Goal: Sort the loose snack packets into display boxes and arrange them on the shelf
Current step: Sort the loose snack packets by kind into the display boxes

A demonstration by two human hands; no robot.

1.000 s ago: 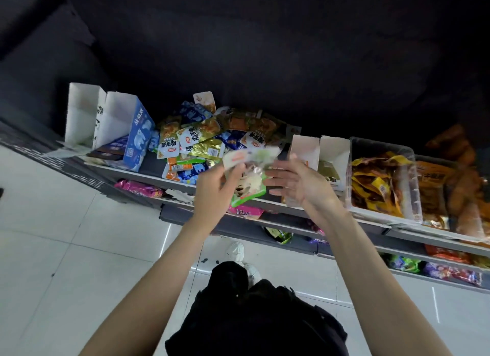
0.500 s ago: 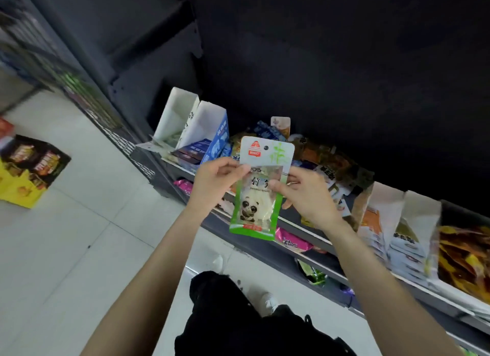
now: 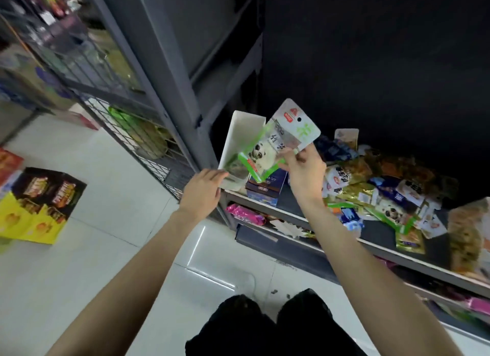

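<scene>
Now the right hand (image 3: 302,171) pinches the green-edged panda snack packet (image 3: 267,150), long axis tilted down-left toward the tall white cardboard display box (image 3: 238,135) just beside it, whose front the open left hand (image 3: 202,190) touches

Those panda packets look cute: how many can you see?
2. One panda packet is held in the right hand over the white display box; another lies in the shelf's pile. More may be buried.
</scene>
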